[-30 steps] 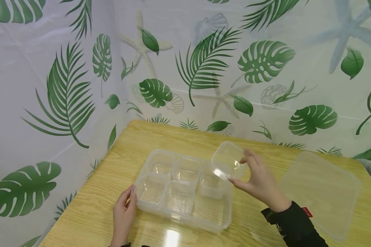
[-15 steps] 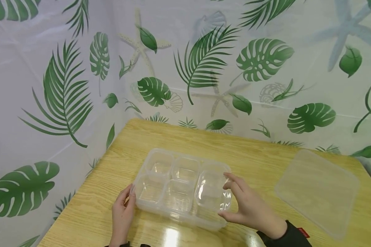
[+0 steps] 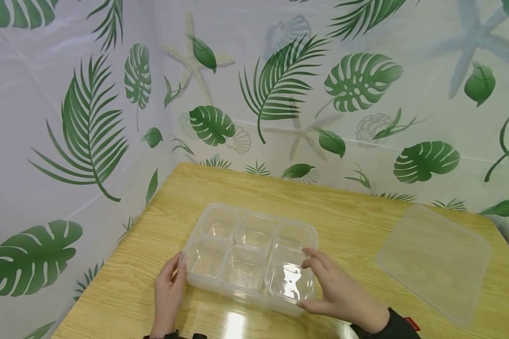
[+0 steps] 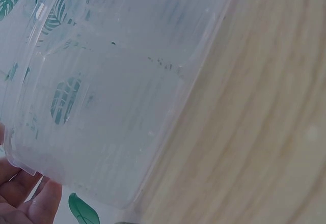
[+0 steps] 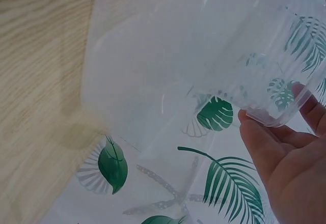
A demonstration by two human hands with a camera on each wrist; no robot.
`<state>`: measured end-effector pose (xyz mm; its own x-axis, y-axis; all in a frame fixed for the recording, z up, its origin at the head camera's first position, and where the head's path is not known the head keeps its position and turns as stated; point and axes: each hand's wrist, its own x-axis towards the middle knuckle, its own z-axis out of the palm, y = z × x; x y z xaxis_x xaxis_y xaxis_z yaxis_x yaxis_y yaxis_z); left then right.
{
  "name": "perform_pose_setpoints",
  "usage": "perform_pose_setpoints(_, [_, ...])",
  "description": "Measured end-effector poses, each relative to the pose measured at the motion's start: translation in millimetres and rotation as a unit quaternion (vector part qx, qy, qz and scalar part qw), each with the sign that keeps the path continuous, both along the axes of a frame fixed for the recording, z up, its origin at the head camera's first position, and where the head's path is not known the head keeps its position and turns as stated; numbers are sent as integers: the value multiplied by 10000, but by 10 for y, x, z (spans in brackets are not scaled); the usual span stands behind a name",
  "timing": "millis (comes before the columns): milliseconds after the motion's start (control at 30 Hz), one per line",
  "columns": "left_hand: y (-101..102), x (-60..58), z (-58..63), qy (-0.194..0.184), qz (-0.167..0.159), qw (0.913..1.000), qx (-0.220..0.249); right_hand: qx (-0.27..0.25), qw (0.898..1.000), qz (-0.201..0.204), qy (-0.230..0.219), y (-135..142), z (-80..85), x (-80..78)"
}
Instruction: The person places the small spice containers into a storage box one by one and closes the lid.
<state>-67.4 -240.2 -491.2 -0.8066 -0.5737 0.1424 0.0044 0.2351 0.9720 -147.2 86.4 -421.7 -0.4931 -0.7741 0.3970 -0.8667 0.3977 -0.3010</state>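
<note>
A large clear plastic storage box sits on the table, holding several small clear containers set in two rows. My left hand holds the box by its left end, thumb and fingers at the rim, as the left wrist view also shows. At the front right of the box, my right hand pinches the rim of another small clear container between thumb and fingers. In the right wrist view that container stands partly above the box wall. Its underside is hidden.
A flat translucent lid lies on the right side of the wooden table. Behind and to the left hangs a white sheet printed with green leaves, meeting the table's back edge.
My right hand has brought the small container from above the back right of the box forward and down into the front right space. My left hand has stayed at the box's left end.
</note>
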Motion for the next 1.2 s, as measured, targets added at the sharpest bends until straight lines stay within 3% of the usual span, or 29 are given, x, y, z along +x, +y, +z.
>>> perform_pose_setpoints(300, [-15,-17,-11,-242,6,9996,127,290,9978,-123,-580,4,-101,4])
perform_pose_setpoints(700, [-3,-6,18,-16,-10,10000,94,655,9939,-35,-892,1,-132,-37])
perform_pose_setpoints(1000, [-5,-5,0,-36,-3,10000,34,837,9865,-91,-1404,7,-146,-56])
perform_pose_setpoints(1200, [-13,-4,-3,25,18,10000,20,894,9879,-228,-1246,-7,-166,-67])
